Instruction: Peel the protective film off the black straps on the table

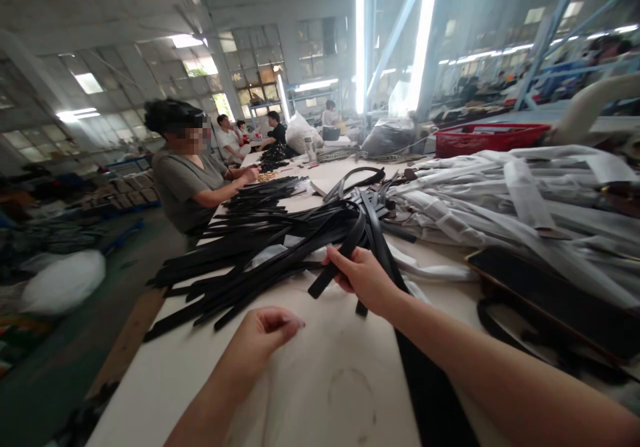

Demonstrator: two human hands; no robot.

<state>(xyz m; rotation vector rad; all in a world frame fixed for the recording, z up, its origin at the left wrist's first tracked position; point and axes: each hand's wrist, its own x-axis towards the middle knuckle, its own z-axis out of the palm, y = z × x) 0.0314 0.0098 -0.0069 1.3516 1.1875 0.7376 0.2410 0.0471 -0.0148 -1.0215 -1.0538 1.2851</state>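
In my right hand [357,270] a black strap [323,281] is pinched between thumb and fingers near its squared end. The rest of this strap curves up and back toward the pile. Lower and to the left, my left hand [273,330] hovers over the table with its fingers curled in and thumb against them; whether something small is in that pinch is hidden. Beyond both hands, a heap of black straps [235,253] lies fanned across the table, ends toward the left edge. Scraps of white wrapping [270,255] show among them.
Straps in white wrapping [460,193] are piled at right, with a red basket [490,139] behind. A long dark block [550,300] lies nearer. Across the pale table [320,393], a co-worker [187,173] handles small pieces at the left edge. Light posts [360,40] rise behind.
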